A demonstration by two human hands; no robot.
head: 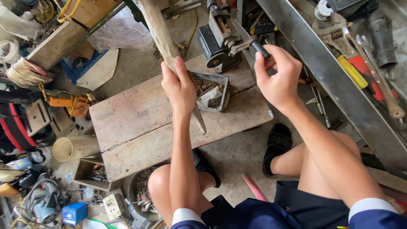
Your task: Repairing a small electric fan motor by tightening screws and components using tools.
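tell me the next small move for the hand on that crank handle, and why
Probably turn the crank handle a little with the right hand. Its fingers already pinch the dark grip of the small geared machine, while the left hand holds the wooden stick upright, its pointed tip resting on the low wooden table.

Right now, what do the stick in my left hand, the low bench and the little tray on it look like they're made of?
Stick: bare pale wood, rough grain, tapering to a point.
Bench: unfinished wooden planks, stained and worn, with a seam between boards.
Tray: probably grey metal, dull, with thin rims.
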